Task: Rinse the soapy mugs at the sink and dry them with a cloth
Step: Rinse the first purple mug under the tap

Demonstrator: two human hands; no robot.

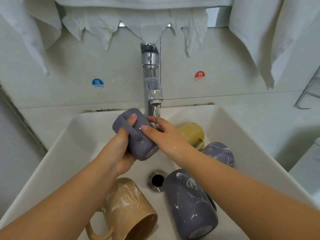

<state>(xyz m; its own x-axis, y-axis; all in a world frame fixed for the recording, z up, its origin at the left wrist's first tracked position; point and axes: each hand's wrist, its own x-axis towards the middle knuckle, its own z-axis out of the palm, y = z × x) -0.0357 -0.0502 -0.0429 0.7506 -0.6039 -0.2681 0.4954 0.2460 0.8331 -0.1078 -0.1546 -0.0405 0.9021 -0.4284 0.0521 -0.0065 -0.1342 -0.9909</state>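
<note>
Single head camera, close above sink (242, 135), facing forward-down toward tap (151, 75).

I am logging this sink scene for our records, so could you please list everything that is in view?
held mug: 1, grey-purple, under the running tap, over the basin
yellow mug: 1, mustard, on its side at the basin's back right
soapy purple mugs: 2, grey-purple with suds, one at the right, one near the front
tan mug: 1, beige with suds, on its side at the front left
sink: 1, white
drain: 1, metal, basin floor
tap: 1, chrome, water running
stickers: 2, blue COLD, red HOT, on the wall
cloths: several, white, hanging above
left hand: grips the held mug
right hand: fingers on the held mug, in the stream
</note>
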